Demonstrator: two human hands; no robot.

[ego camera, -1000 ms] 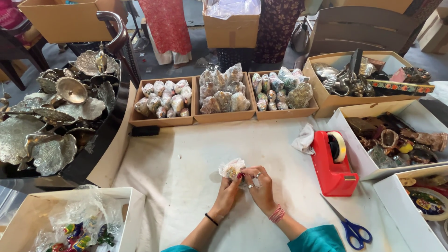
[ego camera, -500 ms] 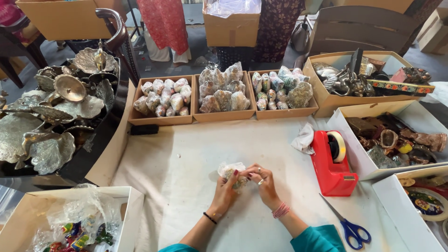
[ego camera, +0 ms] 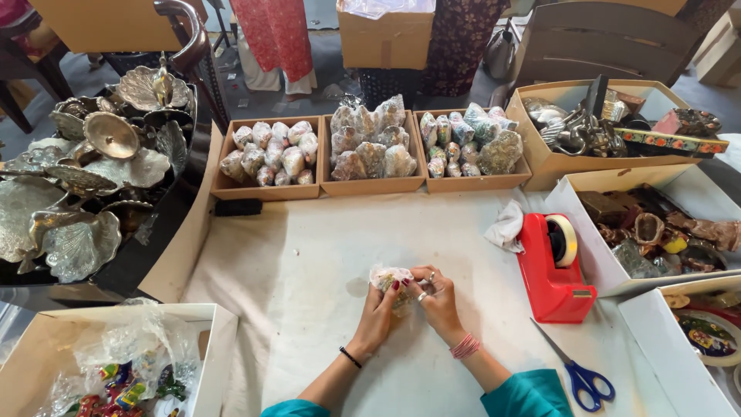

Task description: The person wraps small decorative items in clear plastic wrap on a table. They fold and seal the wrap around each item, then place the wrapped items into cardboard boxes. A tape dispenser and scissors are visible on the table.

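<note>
My left hand [ego camera: 380, 313] and my right hand [ego camera: 437, 300] meet over the middle of the cloth-covered table [ego camera: 309, 255]. Together they grip a small item wrapped in clear bubble plastic [ego camera: 388, 277], fingers pinched around it from both sides. The wrapped item is mostly hidden by my fingers. A black band sits on my left wrist and pink bangles on my right. A red tape dispenser [ego camera: 550, 268] stands just right of my hands, and blue-handled scissors [ego camera: 579, 376] lie near my right forearm.
Three wooden trays of wrapped pieces [ego camera: 266, 157] [ego camera: 372, 147] [ego camera: 471, 147] line the far edge. Brass leaf-shaped dishes [ego camera: 85, 185] pile at the left. Cardboard boxes of ornaments [ego camera: 610, 127] [ego camera: 664, 232] stand at the right; a white box with plastic wrap [ego camera: 116, 363] is near left.
My hands have kept working the wrapped item in place, shifting slightly; the right hand's fingers now fold further over it. Nothing else on the table moved.
</note>
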